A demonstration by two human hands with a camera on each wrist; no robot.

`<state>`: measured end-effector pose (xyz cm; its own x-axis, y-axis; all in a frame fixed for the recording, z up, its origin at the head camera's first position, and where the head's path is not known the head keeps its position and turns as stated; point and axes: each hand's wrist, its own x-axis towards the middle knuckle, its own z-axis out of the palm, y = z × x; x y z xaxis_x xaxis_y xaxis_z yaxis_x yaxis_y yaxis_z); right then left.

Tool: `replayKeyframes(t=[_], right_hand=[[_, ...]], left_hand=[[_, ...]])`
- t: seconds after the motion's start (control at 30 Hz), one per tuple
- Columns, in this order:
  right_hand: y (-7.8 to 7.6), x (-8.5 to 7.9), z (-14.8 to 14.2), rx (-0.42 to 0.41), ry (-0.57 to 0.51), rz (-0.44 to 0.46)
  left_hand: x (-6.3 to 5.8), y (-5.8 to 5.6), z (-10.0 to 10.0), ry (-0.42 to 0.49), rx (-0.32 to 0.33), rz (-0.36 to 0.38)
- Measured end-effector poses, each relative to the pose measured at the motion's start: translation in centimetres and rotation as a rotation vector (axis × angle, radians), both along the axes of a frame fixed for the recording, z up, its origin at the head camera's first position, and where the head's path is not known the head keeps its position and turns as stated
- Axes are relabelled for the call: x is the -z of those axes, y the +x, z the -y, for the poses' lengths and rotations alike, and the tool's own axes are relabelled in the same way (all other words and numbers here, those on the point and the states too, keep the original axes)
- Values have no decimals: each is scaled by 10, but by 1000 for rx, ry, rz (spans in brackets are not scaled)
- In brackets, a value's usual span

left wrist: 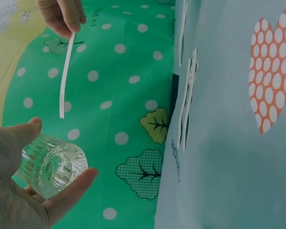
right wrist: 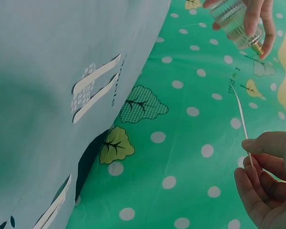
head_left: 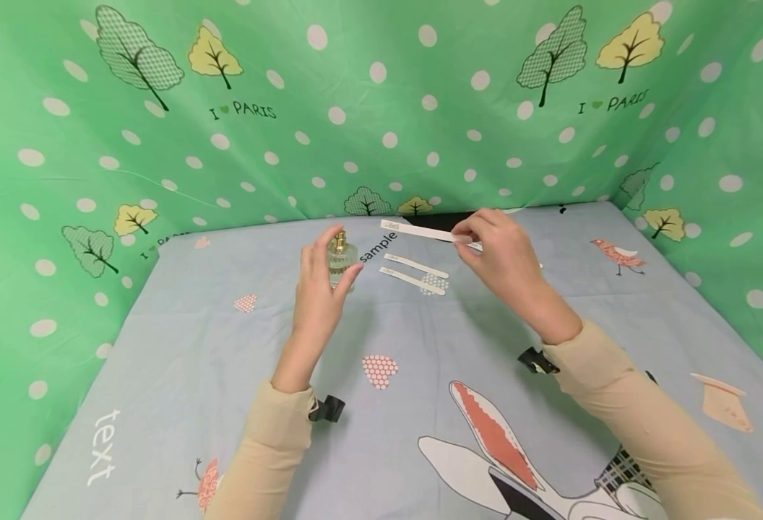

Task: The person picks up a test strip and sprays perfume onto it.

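Observation:
A clear glass perfume bottle [head_left: 344, 261] with a gold spray top [head_left: 340, 240] is in my left hand [head_left: 315, 292]. The index finger lies at the spray top and the thumb is on the lower side; the left wrist view looks at the bottle's ribbed glass base [left wrist: 63, 164]. My right hand [head_left: 501, 253] pinches a white paper strip [head_left: 414, 230] between thumb and fingers. Its free end, with small print, points toward the bottle, apart from it. Below it, two similar strips [head_left: 417, 265] lie side by side on the blue-grey cloth.
More white strips [right wrist: 55, 205] lie on the cloth, partly behind my right hand in the head view. A black patch [head_left: 443, 222] shows at the table's back edge. A green dotted curtain [head_left: 355, 144] hangs behind and at both sides. The tablecloth [head_left: 193, 361] has printed hearts and a rabbit.

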<state>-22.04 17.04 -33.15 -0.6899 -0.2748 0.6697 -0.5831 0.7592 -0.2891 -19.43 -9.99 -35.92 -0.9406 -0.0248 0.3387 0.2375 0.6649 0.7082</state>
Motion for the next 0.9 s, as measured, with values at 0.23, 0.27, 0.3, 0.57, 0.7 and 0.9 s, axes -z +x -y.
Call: replayKeyframes(t=[0.23,0.27,0.3,0.57,0.7,0.9], right_hand=[[-1,3,-9,33,-5,11],[-1,4,-10,39,-3,14],[-1,4,-11,44,0,15],[-1,6,-18,73,-4,26],[-3,9,-22,79,-21,19],[-5,14,-28,90,-26,14]], left_hand=[[1,0,2,7,7,-9],[1,0,2,9,7,-10],[1,0,2,10,7,-11],[1,0,4,19,1,-16],[0,0,4,19,-4,-17],[-1,0,5,29,-9,-14]])
